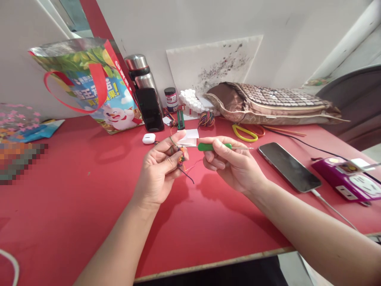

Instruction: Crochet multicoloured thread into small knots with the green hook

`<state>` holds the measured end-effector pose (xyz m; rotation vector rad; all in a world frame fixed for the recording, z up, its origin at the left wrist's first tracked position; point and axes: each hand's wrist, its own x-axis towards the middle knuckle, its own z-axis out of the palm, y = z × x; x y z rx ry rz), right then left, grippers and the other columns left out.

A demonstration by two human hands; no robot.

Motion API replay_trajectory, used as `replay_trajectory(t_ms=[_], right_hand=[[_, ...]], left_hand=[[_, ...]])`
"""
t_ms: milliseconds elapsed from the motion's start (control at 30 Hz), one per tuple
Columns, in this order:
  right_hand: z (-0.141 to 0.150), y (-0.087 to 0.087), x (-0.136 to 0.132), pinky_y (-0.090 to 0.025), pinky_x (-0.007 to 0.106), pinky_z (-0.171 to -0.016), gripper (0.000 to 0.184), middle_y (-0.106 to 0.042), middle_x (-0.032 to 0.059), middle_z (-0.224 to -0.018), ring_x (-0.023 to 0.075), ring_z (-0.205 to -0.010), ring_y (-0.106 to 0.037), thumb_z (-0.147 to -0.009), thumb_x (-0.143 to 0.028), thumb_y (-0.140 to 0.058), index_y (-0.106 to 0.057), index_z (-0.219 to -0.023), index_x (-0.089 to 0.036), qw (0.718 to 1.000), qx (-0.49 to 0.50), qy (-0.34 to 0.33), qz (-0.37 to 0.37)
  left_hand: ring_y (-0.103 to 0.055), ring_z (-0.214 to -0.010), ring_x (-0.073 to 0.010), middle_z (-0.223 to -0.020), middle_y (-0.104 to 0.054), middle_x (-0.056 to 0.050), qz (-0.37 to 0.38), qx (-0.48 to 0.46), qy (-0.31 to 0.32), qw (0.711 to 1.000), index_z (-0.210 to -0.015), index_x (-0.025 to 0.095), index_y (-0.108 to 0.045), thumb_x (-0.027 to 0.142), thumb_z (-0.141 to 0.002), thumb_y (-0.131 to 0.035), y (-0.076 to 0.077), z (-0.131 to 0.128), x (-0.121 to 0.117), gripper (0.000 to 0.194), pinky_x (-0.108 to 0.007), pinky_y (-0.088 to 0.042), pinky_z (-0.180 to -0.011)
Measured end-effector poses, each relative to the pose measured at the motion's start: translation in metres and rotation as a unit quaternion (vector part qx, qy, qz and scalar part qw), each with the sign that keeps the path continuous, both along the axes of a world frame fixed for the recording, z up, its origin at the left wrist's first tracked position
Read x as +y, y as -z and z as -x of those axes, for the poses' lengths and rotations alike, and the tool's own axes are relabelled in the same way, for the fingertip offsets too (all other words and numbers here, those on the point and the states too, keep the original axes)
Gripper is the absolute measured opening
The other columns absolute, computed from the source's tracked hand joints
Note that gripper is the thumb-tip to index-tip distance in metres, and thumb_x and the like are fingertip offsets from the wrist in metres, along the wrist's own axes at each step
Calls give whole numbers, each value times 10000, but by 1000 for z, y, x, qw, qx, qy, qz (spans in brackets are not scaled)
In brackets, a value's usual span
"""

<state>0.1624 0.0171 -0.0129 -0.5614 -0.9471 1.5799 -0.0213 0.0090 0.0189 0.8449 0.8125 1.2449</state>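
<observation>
Pinched between the thumb and fingers of my left hand (163, 167) is a small multicolored crochet piece (181, 156). A strand of yarn loops over my raised index finger, and a dark yarn tail (187, 176) hangs below the piece. My right hand (230, 161) grips a crochet hook (205, 147) by its green handle, its thin metal shaft pointing right, away from the piece. Hook and crochet piece are apart. Behind my hands lies a ball of multicolored yarn (206, 118), close to a green-and-black cutter (180, 120).
On the red table (98, 190) stand a colorful bag (98, 87), an upright phone (149, 110) and a steel flask (143, 71). A white earbud case (149, 138) lies left. At right are yellow-handled scissors (244, 133), a charging phone (288, 167) and a purple power strip (345, 178).
</observation>
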Motion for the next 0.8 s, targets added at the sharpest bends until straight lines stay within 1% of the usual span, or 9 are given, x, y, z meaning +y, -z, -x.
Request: replay_trajectory(t_ms=[200, 367, 467, 600, 700, 800], right_hand=[[-1, -2, -1, -395, 300, -551, 191, -596, -19, -651, 84, -531, -293, -873, -389, -824, -870, -967, -229, 1000, -6, -4, -11], [-4, -6, 0, -357, 289, -536, 179, -599, -19, -635, 75, -517, -296, -863, -383, -843, -878, -947, -229, 1000, -1, -8, -20], [-6, -9, 0, -336, 282, -526, 183, -566, -22, -605, 81, -523, -322, -852, -383, -855, -880, -929, -219, 1000, 0, -11, -18], [-7, -10, 1, -329, 287, -518, 188, -510, -44, -561, 76, -504, -273, -853, -374, -850, -878, -932, -206, 1000, -3, -14, -19], [-8, -9, 1, -314, 283, -523, 192, -522, -41, -565, 68, -501, -260, -866, -368, -845, -882, -954, -202, 1000, 2, -18, -23], [-9, -8, 2, -307, 276, -531, 192, -563, -25, -588, 62, -505, -273, -875, -362, -846, -885, -965, -197, 999, 7, -23, -25]], left_hand=[[-369, -453, -23, -672, -643, -13, 14, -41, 48, 998, -1130, 154, -848, 113, -728, -866, -1, 3, 2, 404, -132, -249, -380], [-281, -459, -12, -665, -609, -5, 27, -62, 69, 995, -1112, 127, -851, 130, -702, -890, -1, 4, 2, 412, -128, -262, -393], [-268, -466, -19, -662, -595, -7, 32, -69, 74, 994, -1115, 113, -847, 120, -706, -880, -1, 5, 1, 411, -132, -285, -396], [-277, -457, -24, -657, -592, 0, 32, -75, 87, 993, -1209, 129, -820, 100, -722, -856, -2, 6, 1, 490, -135, -322, -401], [-305, -462, -22, -664, -601, -1, 33, -81, 96, 992, -1232, 128, -811, 104, -716, -868, -2, 6, 1, 520, -120, -345, -412], [-257, -469, -9, -663, -598, 1, 35, -87, 101, 990, -1179, 102, -824, 109, -705, -884, -2, 7, 1, 478, -98, -328, -412]])
